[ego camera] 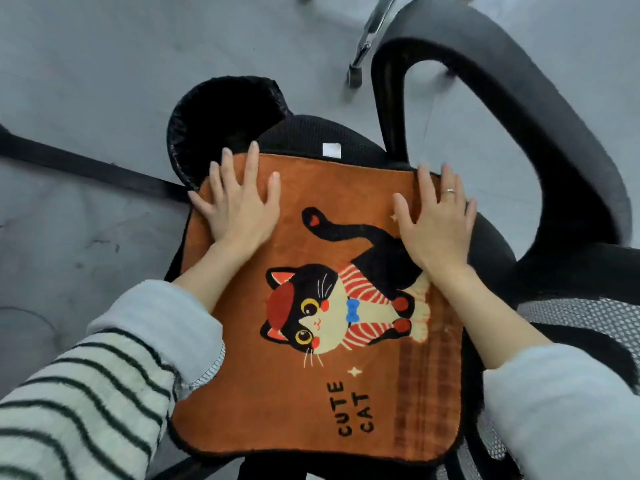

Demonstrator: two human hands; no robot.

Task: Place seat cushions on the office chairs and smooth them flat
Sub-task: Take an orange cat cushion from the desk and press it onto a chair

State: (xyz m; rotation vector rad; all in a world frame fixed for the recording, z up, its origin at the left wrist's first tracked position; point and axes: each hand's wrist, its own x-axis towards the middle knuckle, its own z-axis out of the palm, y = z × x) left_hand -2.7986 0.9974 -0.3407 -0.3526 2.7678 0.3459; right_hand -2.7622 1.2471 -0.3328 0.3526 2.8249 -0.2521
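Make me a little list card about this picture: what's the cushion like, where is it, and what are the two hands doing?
cushion: orange, black cat picture, words CUTE CAT
where: lying on the black office chair seat
left hand: flat, fingers spread, pressing the cushion's far left corner
right hand: flat, pressing the far right corner, wears a ring
floor: grey

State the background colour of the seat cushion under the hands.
Orange-brown, on the seat cushion, shown in the head view.

one cushion (311, 271), one chair (519, 133) — two hands (239, 202)
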